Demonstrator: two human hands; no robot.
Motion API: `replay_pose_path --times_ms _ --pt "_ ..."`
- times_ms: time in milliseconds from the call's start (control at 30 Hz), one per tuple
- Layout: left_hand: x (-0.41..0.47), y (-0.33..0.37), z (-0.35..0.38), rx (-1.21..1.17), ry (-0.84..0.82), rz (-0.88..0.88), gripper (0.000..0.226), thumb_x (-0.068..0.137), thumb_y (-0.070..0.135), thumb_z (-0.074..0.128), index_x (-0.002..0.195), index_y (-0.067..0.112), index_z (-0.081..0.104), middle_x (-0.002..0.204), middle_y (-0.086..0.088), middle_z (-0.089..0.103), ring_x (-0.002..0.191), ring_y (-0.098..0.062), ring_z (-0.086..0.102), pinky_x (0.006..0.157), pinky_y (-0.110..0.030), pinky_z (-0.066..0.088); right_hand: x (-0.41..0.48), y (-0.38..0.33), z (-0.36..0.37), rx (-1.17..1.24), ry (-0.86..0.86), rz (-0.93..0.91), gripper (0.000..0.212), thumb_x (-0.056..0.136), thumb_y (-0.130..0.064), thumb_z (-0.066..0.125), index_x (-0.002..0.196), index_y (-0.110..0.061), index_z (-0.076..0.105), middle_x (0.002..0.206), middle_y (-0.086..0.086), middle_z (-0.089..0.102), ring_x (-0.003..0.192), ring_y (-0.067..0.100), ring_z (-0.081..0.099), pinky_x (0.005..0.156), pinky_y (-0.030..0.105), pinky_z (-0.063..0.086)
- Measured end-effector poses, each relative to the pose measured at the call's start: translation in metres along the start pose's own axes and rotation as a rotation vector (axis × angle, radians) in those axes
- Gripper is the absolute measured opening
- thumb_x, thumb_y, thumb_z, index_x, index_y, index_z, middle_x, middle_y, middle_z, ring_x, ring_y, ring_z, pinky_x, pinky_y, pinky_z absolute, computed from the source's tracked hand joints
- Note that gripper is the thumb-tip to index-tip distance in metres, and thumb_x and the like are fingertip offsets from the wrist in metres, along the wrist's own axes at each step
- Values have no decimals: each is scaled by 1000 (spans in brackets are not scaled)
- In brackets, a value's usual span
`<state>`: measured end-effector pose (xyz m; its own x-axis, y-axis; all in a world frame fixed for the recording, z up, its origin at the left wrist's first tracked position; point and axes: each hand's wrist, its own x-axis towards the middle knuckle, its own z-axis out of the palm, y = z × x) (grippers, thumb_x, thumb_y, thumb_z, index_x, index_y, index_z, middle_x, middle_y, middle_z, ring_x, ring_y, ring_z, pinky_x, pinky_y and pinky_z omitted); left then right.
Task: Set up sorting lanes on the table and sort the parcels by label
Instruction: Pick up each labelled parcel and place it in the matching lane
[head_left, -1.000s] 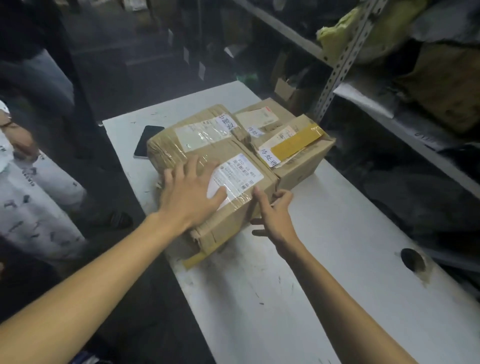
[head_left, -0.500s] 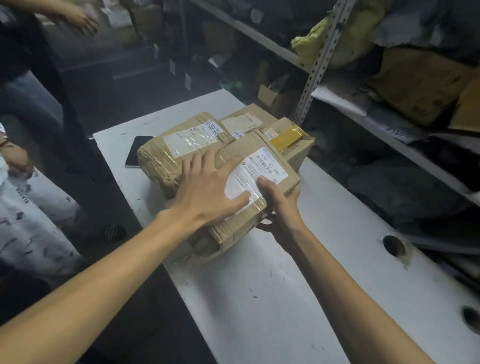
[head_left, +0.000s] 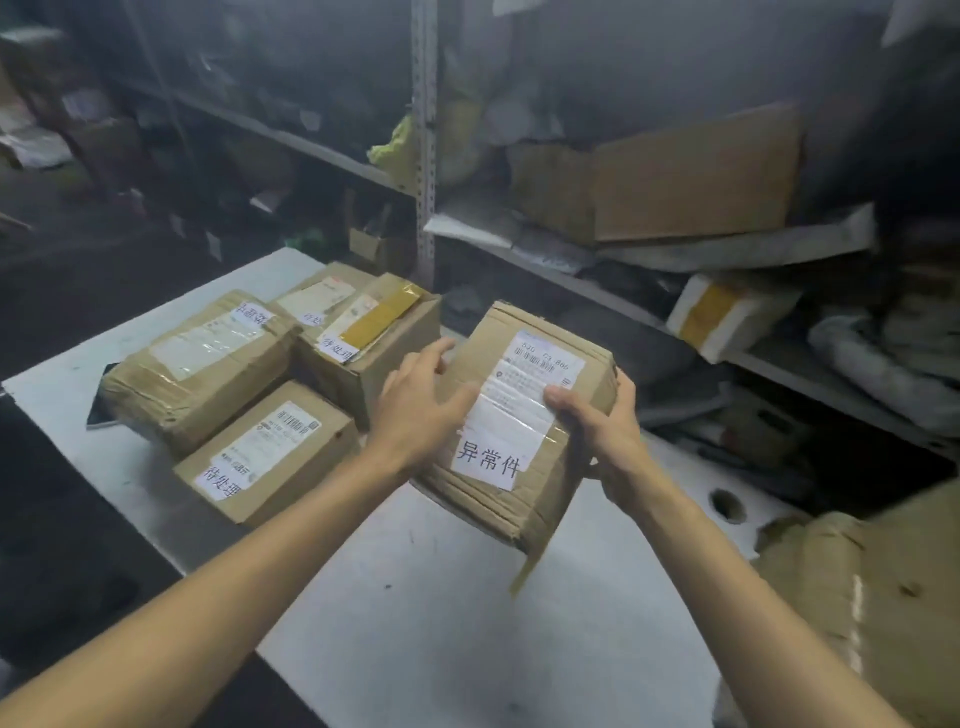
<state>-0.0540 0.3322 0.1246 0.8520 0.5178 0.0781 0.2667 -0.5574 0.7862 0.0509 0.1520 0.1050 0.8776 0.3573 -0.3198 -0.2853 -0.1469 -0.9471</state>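
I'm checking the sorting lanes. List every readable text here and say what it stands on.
"异常件": sticker on the held parcel, gripped by the left hand and right hand.
"待处理": sticker on the near box.
"待处理": sticker on the yellow-taped box.
Too blurred to read: the sticker on the wrapped parcel, and all shipping-label print.

A parcel depot: metal shelving crammed with packages, labelled cartons on table.

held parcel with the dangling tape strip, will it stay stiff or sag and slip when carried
Probably stiff: the parcel holds its boxy shape tilted between the left hand and right hand, despite creased cardboard. Possibly slick where glossy tape covers the label. The loose tape strip hanging below may snag.
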Motion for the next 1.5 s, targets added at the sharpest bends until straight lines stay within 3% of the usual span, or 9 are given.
replay_pose_path --times_ms 167,300,467,600,867,1067,1300,1367,1500 --pt "-19 63 19 -337 -340 -137 75 78 60 67 143 35 38 126 8 54 101 -13 62 87 -33 53 -26 -13 -73 0 -13 -71 122 63 -53 87 151 -55 3 145 -6 48 123 25 57 68 37 48" --pt "-48 106 41 -634 -524 -165 24 93 25 57 116 32 52 97 8 73 78 -8 73 60 -22 57 -50 -26 -109 81 29 -157 135 64 -49 84 155 -42 -15 147 -2 45 125 24 57 87 38 51" --pt "-79 136 61 -775 -496 -172 35 94 19 55 129 22 48 107 -4 71 76 -12 73 57 -23 56 -70 -25 -133 166 -28 -189 92 78 -42 79 151 -32 23 133 6 62 104 24 73 78 37 62" --pt "-97 143 67 -799 -525 -183 46 93 22 57 137 17 45 114 -8 69 79 -15 74 58 -25 57 -85 -17 -141 219 -71 -194 67 91 -34 69 146 -28 30 130 10 65 105 29 72 82 44 61" --pt "-134 147 52 -780 -561 -95 26 95 21 54 121 25 52 106 -2 70 76 -10 73 57 -23 56 -136 -13 -141 203 -7 -241 67 92 -32 68 148 -28 30 127 7 64 101 26 73 85 47 61" --pt "-168 137 40 -746 -653 -135 31 95 24 54 126 21 50 99 -1 70 70 -10 73 53 -22 55 -181 10 -133 223 54 -193 70 88 -39 71 146 -31 32 125 8 66 99 27 74 79 45 62" --pt "-219 127 48 -724 -790 -195 45 85 33 56 127 19 54 91 1 77 74 -17 75 54 -26 57 -235 54 -140 205 156 -140 68 89 -38 72 145 -36 33 125 7 68 100 26 74 87 51 60" --pt "-235 131 56 -713 -814 -203 49 82 35 58 128 19 54 94 -1 77 75 -19 75 55 -27 57 -253 64 -146 189 228 -116 68 85 -46 74 141 -38 36 127 6 66 107 27 71 92 51 58" --pt "-272 146 81 -714 -866 -216 57 78 38 62 132 21 54 107 -5 75 87 -24 74 62 -33 59 -289 83 -178 97 352 -66 91 51 -84 76 130 -54 41 143 8 50 130 35 53 105 56 47"
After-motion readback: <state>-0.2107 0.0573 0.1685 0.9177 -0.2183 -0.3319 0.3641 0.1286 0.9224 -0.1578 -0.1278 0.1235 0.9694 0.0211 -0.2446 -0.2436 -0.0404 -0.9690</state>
